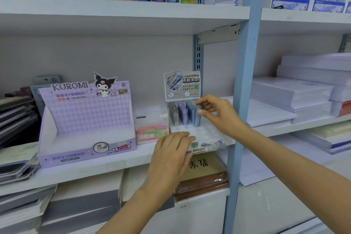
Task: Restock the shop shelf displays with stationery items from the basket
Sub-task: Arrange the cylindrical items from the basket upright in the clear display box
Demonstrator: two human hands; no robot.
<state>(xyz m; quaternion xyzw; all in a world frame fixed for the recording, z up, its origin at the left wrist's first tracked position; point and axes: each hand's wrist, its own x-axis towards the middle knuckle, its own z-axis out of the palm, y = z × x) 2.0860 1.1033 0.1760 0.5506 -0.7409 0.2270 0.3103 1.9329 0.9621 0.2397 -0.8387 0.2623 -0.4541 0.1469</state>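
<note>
A: Step in hand?

B: Seating stock, I judge. Right hand [218,112] pinches the cap of a blue lead tube [197,118] between thumb and fingertips, at the right end of the standing rows in the display tray [201,132], centre frame.

A: Left hand?

B: Left hand [171,152] lies flat on the tray's front edge, fingers loose, gripping nothing. Probably steadying it.

A: Next?

B: Likely a straight push down until the tube sits upright, then let go. Front sockets look vacant. Basket not in view.

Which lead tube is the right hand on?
The rightmost blue tube, pinched at its cap by the right hand; grey tubes and purple tubes stand untouched.
</note>
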